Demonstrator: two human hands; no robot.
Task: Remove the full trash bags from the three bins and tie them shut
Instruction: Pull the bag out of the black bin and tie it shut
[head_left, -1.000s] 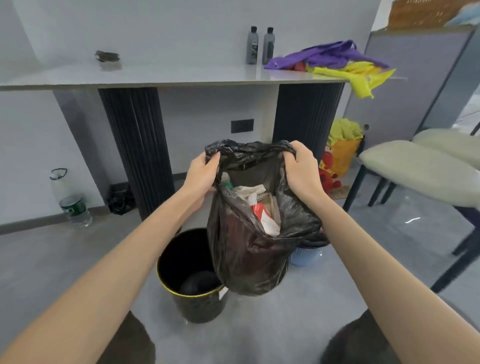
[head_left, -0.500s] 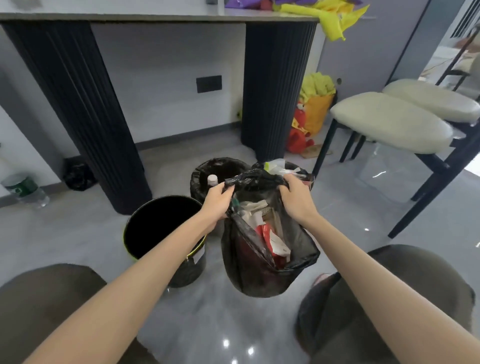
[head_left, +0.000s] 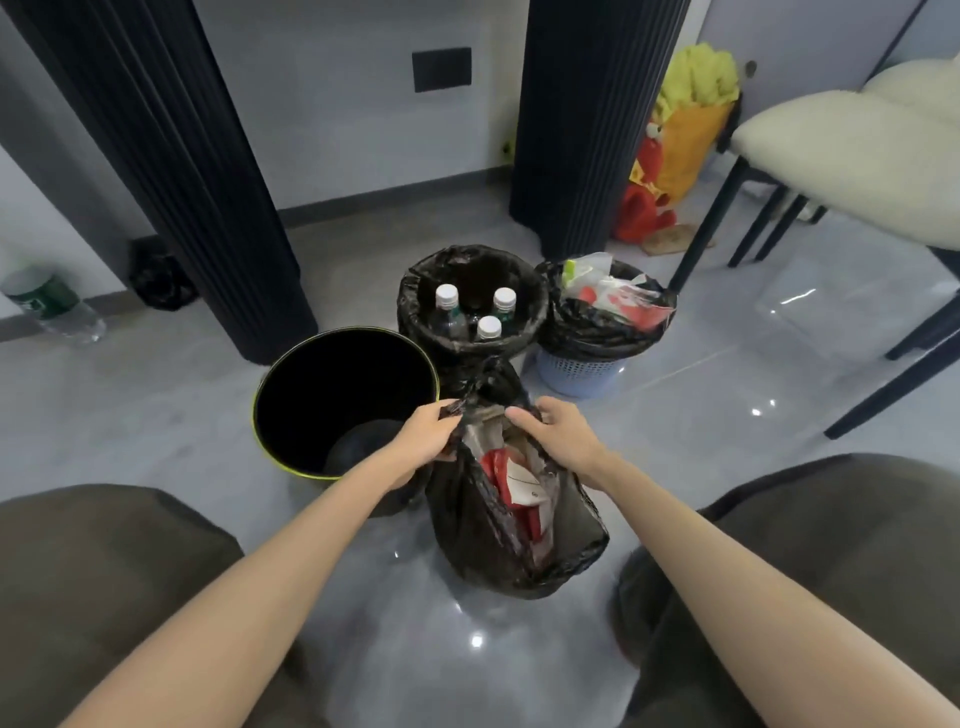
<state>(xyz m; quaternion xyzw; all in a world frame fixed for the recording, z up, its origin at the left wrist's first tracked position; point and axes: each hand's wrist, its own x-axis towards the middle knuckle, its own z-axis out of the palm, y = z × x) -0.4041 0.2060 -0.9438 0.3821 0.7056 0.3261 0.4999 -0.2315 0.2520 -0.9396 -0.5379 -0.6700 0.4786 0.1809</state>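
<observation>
A full black trash bag (head_left: 483, 540) rests on the grey floor between my knees, with red and white packaging showing in its open mouth. My left hand (head_left: 428, 436) grips the bag's left rim. My right hand (head_left: 558, 434) holds the right rim, fingers partly spread. Left of the bag stands a black bin (head_left: 311, 374) with a yellow rim and no bag in it. Behind it, a bin lined with a black bag (head_left: 415, 306) holds three capped bottles. A pale blue bin (head_left: 576, 371) at the right holds a black bag stuffed with wrappers.
Two dark fluted table legs (head_left: 587, 119) rise behind the bins. Cream stools (head_left: 852, 156) with black legs stand at the right. A water bottle (head_left: 52, 306) and a small black bag (head_left: 161, 275) lie by the left wall. A yellow and red toy (head_left: 680, 145) sits at the back.
The bag has come down from chest height to the floor, clear of the yellow-rimmed bin. My view has tilted down and I have crouched; both hands stay on the rim.
</observation>
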